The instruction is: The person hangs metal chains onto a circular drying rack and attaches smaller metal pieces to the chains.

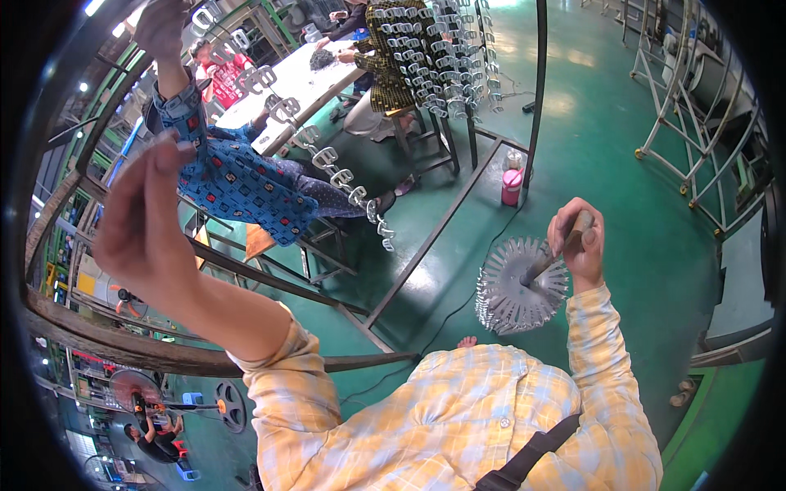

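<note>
The right hand [578, 237] is closed in a fist round the handle of a rod [547, 263] carrying a fan of thin metal clips [516, 288], which hangs just below and inward of that hand, over the green floor [606, 147]. The left hand [141, 214] is raised high, thumb and fingers drawn together as if pinching something small, but whether a clip sits between them is too blurred to tell. Just above and beyond it a slanting rail carries a row of hung clips [332, 159], and a co-worker's hand [160, 29] reaches up to the same rail, their blue patterned sleeve [184, 110] close by. Beyond the right hand stands a pink bottle [512, 186], and farther off a rack [446, 57] dense with hung clips. To do this well, I judge the rod should stay level so the fan does not slide, each piece be pinched by its edge, and the left hand keep apart from the co-worker's.
</note>
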Tool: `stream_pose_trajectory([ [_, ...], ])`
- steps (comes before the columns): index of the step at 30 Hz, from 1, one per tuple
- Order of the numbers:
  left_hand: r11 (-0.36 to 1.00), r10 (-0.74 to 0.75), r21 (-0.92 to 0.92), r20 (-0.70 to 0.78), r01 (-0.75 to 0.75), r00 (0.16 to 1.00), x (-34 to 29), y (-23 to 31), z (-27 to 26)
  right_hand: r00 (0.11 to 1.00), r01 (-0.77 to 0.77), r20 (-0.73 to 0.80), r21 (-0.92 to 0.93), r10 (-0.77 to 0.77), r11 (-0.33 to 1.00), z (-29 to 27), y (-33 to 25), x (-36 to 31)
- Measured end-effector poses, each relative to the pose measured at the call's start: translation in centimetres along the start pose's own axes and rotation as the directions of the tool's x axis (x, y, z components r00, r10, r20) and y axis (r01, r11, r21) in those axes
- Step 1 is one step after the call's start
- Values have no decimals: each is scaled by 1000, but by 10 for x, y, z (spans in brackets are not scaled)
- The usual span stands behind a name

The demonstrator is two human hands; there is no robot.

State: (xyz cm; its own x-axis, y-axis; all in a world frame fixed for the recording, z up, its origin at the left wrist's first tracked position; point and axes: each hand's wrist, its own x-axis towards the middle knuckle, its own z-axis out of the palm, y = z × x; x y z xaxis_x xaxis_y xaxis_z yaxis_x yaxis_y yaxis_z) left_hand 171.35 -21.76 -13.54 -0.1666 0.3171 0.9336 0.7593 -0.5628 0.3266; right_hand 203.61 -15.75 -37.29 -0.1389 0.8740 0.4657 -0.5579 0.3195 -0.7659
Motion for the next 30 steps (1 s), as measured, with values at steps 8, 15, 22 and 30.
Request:
stream_pose_trajectory([
  [8, 988, -105, -125, -79, 94, 991, -90, -43, -14, 958, 145, -221, -188, -185, 971, 1, 3, -4],
  [15, 842, -522, 43, -190, 538, 831, -208, -133, -11, 909, 222, -311, -199, -277, 954, -6, 0, 5],
  [22, 603, -775, 449, 132, 659, 619, -415, -190, -29, 886, 215, -367, -216, -283, 953, -11, 4, 18],
  [30, 484, -718, 759, 629, 436, -298, -480, -154, -41, 862, 202, -414, -248, -293, 947, -24, 3, 30],
])
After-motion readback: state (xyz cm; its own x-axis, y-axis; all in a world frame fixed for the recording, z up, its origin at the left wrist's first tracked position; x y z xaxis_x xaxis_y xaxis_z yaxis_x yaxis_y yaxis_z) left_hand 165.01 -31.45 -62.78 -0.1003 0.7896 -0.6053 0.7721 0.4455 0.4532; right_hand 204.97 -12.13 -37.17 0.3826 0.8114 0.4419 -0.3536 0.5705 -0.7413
